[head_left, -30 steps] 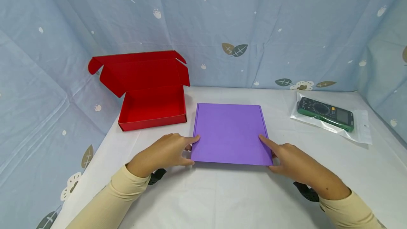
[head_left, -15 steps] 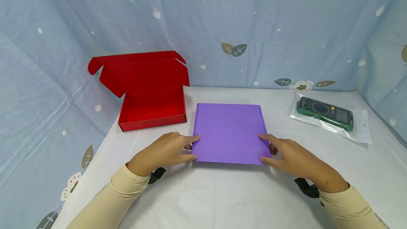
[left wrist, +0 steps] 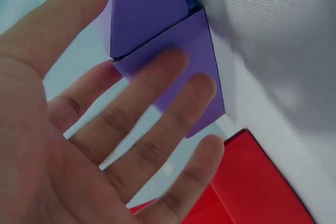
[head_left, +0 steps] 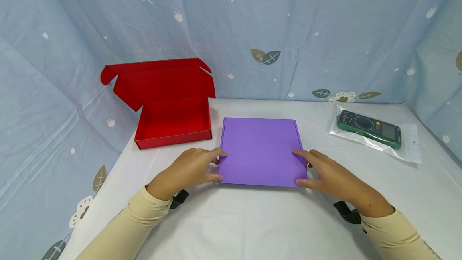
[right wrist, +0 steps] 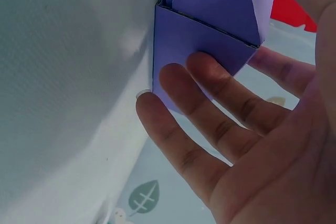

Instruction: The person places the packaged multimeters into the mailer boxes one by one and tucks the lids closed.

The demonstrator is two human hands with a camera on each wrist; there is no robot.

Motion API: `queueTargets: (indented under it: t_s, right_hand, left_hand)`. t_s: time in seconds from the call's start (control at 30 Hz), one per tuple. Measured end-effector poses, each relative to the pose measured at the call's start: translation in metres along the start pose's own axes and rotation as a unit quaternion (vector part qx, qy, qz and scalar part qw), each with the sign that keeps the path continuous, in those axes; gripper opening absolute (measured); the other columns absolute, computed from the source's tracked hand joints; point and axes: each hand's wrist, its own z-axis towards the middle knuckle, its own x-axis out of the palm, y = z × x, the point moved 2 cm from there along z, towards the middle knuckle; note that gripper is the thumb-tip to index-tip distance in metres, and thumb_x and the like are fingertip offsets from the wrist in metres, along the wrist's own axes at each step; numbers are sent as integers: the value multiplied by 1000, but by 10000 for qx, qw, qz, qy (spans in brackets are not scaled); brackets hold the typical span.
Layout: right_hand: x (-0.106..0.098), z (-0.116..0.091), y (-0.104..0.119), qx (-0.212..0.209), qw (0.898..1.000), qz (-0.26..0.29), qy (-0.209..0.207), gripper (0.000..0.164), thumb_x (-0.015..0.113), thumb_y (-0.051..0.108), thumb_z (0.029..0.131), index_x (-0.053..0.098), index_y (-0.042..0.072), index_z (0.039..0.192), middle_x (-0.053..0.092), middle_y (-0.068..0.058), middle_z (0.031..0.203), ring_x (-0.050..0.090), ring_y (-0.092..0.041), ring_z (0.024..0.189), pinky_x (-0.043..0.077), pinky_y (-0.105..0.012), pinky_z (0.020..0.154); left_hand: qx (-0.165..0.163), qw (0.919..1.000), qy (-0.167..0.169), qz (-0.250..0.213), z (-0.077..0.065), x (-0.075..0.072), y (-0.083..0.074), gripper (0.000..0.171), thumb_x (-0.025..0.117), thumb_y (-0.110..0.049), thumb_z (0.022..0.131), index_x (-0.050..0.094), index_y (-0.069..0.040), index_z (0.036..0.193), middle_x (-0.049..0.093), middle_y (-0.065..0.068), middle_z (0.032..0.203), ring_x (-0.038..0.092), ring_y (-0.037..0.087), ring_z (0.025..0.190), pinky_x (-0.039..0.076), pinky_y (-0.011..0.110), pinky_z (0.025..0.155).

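A flat purple cardboard box (head_left: pixel 261 151) with its lid down lies on the white cloth. The left hand (head_left: pixel 191 167) rests at its left front corner, index fingertip on the lid's left edge and thumb at the front. Mirroring that, the right hand (head_left: pixel 330 177) touches the right front corner, index finger and thumb on the lid's edge. Both wrist views show the other fingers spread and fairly straight beside the box's side walls; a rounded front flap (left wrist: pixel 149 19) stands slightly out from the side wall in the left wrist view.
An open red cardboard box (head_left: pixel 175 119) stands at the back left, lid raised. At the back right lies a black and green multimeter (head_left: pixel 371 128) in a clear plastic bag (head_left: pixel 411 143). A blue leaf-patterned curtain (head_left: pixel 231 31) closes off the back and sides.
The right thumb has come up from the front of the purple box onto its lid edge, and the left thumb has risen slightly. The box's front right corner has shifted slightly left.
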Motion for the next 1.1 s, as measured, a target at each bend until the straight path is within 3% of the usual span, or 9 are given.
queueTargets:
  t_s: [0.17, 0.5, 0.77, 0.9, 1.1]
  right_hand:
    - [0, 1, 0, -100, 9999, -103, -50, 82, 78, 47, 82, 47, 9, 147, 61, -10, 117, 64, -21, 99, 55, -43, 83]
    - [3, 4, 4, 63, 9998, -200, -26, 81, 83, 38, 80, 48, 6, 145, 61, -14, 117, 67, -24, 99, 57, -43, 82]
    - [6, 5, 6, 11, 9989, -397, -238, 79, 85, 33, 78, 49, 4, 142, 63, -19, 115, 68, -26, 96, 57, -45, 82]
    - [7, 5, 7, -8, 9985, -450, -321, 77, 86, 31, 77, 51, 4, 140, 64, -18, 113, 67, -24, 92, 57, -43, 79]
    - [8, 7, 9, 87, 9980, -534, -316, 75, 87, 29, 75, 54, 4, 137, 65, -17, 108, 66, -22, 87, 56, -42, 76]
  left_hand:
    - [-58, 9999, -118, 54, 1, 3, 1, 55, 87, -35, 76, 62, -20, 123, 73, -3, 110, 69, 14, 100, 54, 38, 82]
    - [-219, 9994, -189, 168, 4, 7, -3, 56, 89, -31, 74, 59, -20, 120, 71, -4, 110, 68, 15, 99, 54, 38, 84]
    - [-187, 9978, -201, 602, 7, 9, -4, 80, 88, -35, 75, 52, -19, 145, 74, 5, 110, 70, 24, 102, 54, 46, 89]
    - [-85, 9970, -240, 735, 7, 11, -3, 79, 88, -35, 75, 55, -19, 145, 75, 6, 104, 70, 24, 96, 54, 44, 85]
    - [-64, 9961, -277, 833, 8, 14, -4, 77, 89, -35, 74, 58, -19, 142, 74, 8, 110, 68, 27, 101, 53, 45, 86]
